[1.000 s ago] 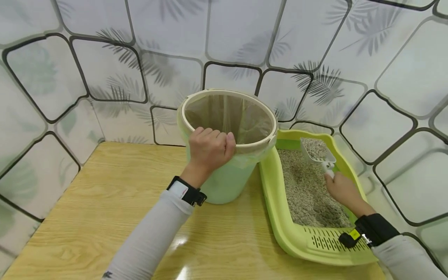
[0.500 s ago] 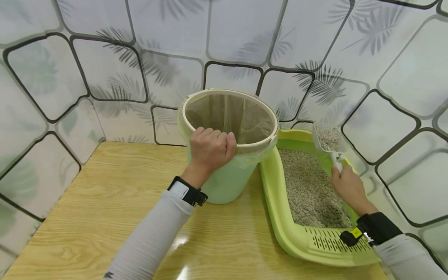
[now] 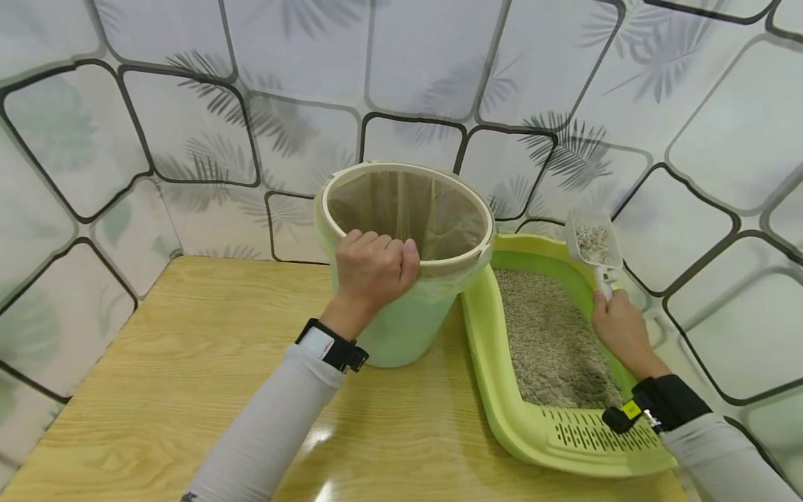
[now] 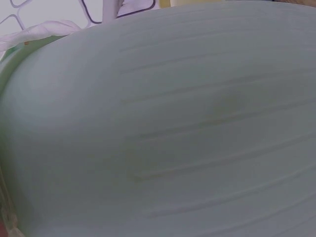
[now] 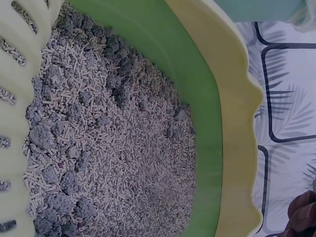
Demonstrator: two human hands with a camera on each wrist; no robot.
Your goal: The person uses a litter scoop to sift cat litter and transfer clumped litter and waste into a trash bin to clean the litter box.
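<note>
My left hand (image 3: 375, 273) grips the front rim of a pale green trash bin (image 3: 408, 328) lined with a clear bag (image 3: 389, 202). The bin's ribbed outer wall fills most of the left wrist view. My right hand (image 3: 624, 331) holds a white litter scoop (image 3: 572, 240) by its handle, above the far right side of a lime green litter box (image 3: 498, 362). Some pale litter (image 3: 592, 242) lies in the scoop. Inside the box is pellet cat litter (image 5: 133, 148), with grey clumps (image 5: 59, 202) gathered near the slotted end. Only fingertips (image 5: 303, 212) show in the right wrist view.
Bin and litter box stand side by side on a wood-grain table (image 3: 188, 348). A patterned wall covering (image 3: 414, 63) rises right behind them and along both sides. The box's slotted front ledge (image 3: 602, 432) faces me.
The right hand has lifted the scoop up and to the right, from over the litter to the box's back right edge. The litter in the scoop has shrunk. My left hand keeps its grip.
</note>
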